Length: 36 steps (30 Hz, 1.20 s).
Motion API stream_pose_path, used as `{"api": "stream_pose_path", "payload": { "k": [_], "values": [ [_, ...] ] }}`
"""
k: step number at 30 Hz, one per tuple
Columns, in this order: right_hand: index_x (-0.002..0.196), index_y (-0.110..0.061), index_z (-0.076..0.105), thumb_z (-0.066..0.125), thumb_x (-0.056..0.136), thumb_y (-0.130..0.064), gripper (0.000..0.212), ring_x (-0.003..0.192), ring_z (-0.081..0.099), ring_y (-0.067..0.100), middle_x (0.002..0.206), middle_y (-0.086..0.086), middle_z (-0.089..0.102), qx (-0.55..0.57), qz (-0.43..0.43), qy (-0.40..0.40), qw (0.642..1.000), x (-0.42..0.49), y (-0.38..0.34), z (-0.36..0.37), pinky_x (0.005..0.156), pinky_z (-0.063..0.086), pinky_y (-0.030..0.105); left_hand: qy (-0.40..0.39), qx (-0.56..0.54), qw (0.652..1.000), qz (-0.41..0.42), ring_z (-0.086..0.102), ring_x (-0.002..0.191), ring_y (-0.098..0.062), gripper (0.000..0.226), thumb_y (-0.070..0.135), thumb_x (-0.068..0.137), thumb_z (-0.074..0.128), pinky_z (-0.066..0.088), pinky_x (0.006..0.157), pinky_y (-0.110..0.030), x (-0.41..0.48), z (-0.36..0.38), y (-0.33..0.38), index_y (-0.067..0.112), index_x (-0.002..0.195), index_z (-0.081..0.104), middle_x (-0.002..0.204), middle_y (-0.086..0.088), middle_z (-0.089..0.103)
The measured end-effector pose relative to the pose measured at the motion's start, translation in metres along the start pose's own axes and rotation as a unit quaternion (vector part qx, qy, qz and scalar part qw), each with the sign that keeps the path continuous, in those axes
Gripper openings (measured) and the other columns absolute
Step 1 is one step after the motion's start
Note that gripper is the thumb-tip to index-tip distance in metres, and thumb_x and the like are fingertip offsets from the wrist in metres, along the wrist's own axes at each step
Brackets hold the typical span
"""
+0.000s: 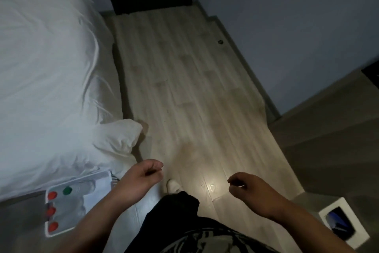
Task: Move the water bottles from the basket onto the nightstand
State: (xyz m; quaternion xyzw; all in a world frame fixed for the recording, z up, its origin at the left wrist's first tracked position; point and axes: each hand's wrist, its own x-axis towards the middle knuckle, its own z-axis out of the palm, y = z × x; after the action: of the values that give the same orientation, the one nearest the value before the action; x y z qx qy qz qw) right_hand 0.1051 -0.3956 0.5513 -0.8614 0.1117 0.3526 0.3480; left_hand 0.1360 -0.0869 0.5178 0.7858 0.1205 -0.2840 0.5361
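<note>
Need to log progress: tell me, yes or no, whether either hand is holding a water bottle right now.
No: the left hand and right hand are both loosely curled and empty, while capped water bottles sit in the basket.

Both bare forearms are held forward and low, well apart. The left hand (143, 174) is loosely curled, fingers bent toward the thumb, nothing gripped. The right hand (249, 188) is likewise half-closed and empty, its fingertips turned inward toward the left hand.

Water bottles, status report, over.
Left hand and right hand empty, fingers curled. Water bottles in basket by bed. Nightstand unseen.
</note>
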Motion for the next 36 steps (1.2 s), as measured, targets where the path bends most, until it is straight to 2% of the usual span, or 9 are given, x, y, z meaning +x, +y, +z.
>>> {"api": "stream_pose_path", "payload": {
  "k": [6,9,14,17,20,23,28,33,36],
  "values": [
    [0.116,-0.023,0.061,0.058,0.09,-0.029,0.027,0.094,0.059,-0.001,0.111,-0.008,0.063,-0.081,-0.084,-0.014,0.993,0.057,-0.076,-0.053,0.078,0.043,0.012,0.044,-0.05,0.997,0.026,0.058,0.075,-0.006,0.004,0.029,0.078,0.067,0.044,0.077,-0.023,0.014,-0.029,0.034,0.028,0.077,0.064,0.075,0.014,0.062],
    [0.116,-0.025,0.061,0.057,0.091,-0.031,0.026,0.095,0.059,-0.002,0.109,-0.01,0.063,-0.106,-0.139,-0.031,0.984,0.083,-0.119,-0.063,0.078,0.043,0.014,0.115,-0.085,0.989,0.023,0.059,0.079,-0.01,0.028,0.039,0.07,0.064,0.045,0.08,-0.029,0.003,-0.05,0.038,0.016,0.087,0.065,0.082,0.002,0.066],
    [0.108,-0.029,0.062,0.059,0.089,-0.03,0.019,0.093,0.06,-0.001,0.104,-0.012,0.063,-0.177,-0.201,-0.106,0.958,0.128,-0.171,-0.058,0.083,0.048,0.022,0.227,-0.121,0.966,-0.019,0.061,0.075,-0.014,0.012,0.028,0.079,0.065,0.045,0.07,-0.025,-0.022,-0.065,0.019,0.02,0.088,0.066,0.088,-0.014,0.069],
    [0.101,-0.028,0.061,0.062,0.088,-0.024,0.013,0.088,0.059,0.001,0.097,-0.01,0.063,-0.208,-0.232,-0.147,0.939,0.15,-0.198,-0.05,0.077,0.047,0.02,0.285,-0.137,0.946,-0.073,0.068,0.079,-0.021,0.027,0.039,0.072,0.063,0.052,0.075,-0.033,-0.042,-0.061,0.016,0.023,0.093,0.069,0.092,-0.004,0.072],
    [0.101,-0.024,0.062,0.063,0.086,-0.023,0.015,0.084,0.058,0.0,0.09,-0.012,0.061,-0.235,-0.255,-0.196,0.917,0.17,-0.228,-0.043,0.072,0.046,0.015,0.34,-0.169,0.919,-0.106,0.069,0.083,-0.015,0.031,0.045,0.071,0.066,0.053,0.082,-0.033,-0.052,-0.05,0.015,0.025,0.094,0.069,0.091,0.003,0.074],
    [0.107,-0.022,0.063,0.062,0.086,-0.022,0.021,0.086,0.058,-0.003,0.091,-0.014,0.06,-0.278,-0.29,-0.248,0.881,0.188,-0.257,-0.042,0.069,0.043,0.008,0.403,-0.205,0.882,-0.128,0.065,0.074,0.003,0.007,0.019,0.085,0.068,0.049,0.076,-0.016,-0.057,-0.035,0.028,0.025,0.086,0.069,0.093,0.011,0.071],
    [0.092,-0.031,0.062,0.062,0.086,-0.022,0.011,0.089,0.066,0.011,0.092,-0.003,0.069,-0.3,-0.327,-0.31,0.841,0.21,-0.304,-0.043,0.081,0.051,0.028,0.459,-0.273,0.829,-0.165,0.067,0.084,-0.02,0.035,0.049,0.067,0.063,0.051,0.085,-0.044,-0.066,-0.007,0.042,0.027,0.093,0.07,0.095,-0.006,0.072],
    [0.097,-0.03,0.063,0.063,0.085,-0.026,0.012,0.077,0.064,0.008,0.089,-0.004,0.069,-0.359,-0.365,-0.343,0.787,0.221,-0.33,-0.015,0.076,0.05,0.027,0.534,-0.298,0.768,-0.194,0.065,0.089,-0.008,0.02,0.024,0.082,0.069,0.05,0.086,-0.03,-0.07,0.015,0.048,0.043,0.09,0.066,0.1,0.014,0.068],
    [0.096,-0.027,0.064,0.064,0.085,-0.023,0.012,0.077,0.062,0.009,0.091,-0.002,0.069,-0.39,-0.373,-0.361,0.76,0.215,-0.336,0.017,0.08,0.05,0.032,0.565,-0.318,0.729,-0.22,0.065,0.091,-0.004,0.018,0.037,0.073,0.069,0.05,0.089,-0.027,-0.084,0.029,0.034,0.034,0.09,0.07,0.094,0.01,0.071]
  ]
}}
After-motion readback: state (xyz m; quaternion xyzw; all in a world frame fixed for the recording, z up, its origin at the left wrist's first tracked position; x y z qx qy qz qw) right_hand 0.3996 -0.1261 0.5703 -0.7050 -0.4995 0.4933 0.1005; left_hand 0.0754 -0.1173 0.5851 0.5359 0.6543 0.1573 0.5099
